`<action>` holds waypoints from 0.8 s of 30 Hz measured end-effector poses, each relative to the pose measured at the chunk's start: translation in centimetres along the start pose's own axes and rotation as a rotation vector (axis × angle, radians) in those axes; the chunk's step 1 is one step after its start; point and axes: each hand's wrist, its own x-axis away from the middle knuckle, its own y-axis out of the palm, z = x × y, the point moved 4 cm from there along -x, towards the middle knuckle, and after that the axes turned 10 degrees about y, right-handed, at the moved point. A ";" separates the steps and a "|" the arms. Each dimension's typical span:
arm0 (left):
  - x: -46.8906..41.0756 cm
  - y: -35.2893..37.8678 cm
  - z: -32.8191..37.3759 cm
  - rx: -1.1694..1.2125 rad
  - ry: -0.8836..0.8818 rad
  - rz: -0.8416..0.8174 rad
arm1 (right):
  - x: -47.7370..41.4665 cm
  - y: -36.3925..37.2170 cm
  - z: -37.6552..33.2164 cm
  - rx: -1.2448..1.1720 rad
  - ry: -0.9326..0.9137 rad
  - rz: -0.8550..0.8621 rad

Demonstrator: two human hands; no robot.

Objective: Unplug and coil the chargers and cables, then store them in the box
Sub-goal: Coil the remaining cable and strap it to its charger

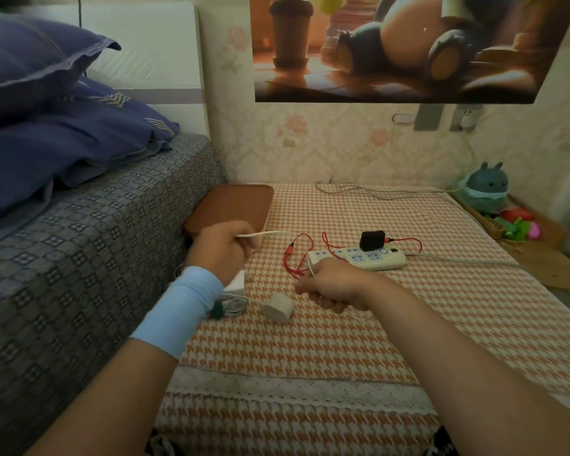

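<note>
My left hand [222, 250] grips a thin white cable [264, 234] whose free end sticks out to the right. My right hand [333, 287] is curled round another stretch of white cable beside the white power strip [356, 258]. A black charger [372, 240] sits plugged in the strip, with a red cable [297, 255] looping from it. A white charger block [236, 284] lies under my left wrist, next to a small white coiled cable [234, 304] and a round white plug [278, 307]. The brown box [231, 205] stands behind my left hand against the bed.
The bed with a patterned cover [79, 258] and blue pillows borders the table on the left. A grey strip cord [458, 260] runs right and up to a wall socket [464, 121]. A blue plush toy [484, 189] and a basket of coloured things stand far right.
</note>
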 end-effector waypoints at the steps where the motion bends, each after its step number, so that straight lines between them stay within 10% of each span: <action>1: -0.3 -1.9 -0.9 -0.151 -0.048 0.096 | 0.1 -0.3 0.3 0.052 0.039 -0.010; 6: -0.4 -6.4 -5.2 -0.595 -0.331 -0.093 | 0.4 -0.7 0.5 0.063 0.139 -0.082; 11: 2.4 -2.7 -3.8 -0.098 -0.694 -0.581 | -1.2 0.6 -1.3 0.042 0.080 0.018; 17: 1.8 -2.3 -2.2 -0.126 -0.425 -0.461 | -1.2 3.3 -4.1 0.626 -0.107 0.177; 24: 1.7 -1.4 -0.8 -0.492 -0.142 -0.372 | -1.4 5.4 -5.4 0.209 -0.275 0.143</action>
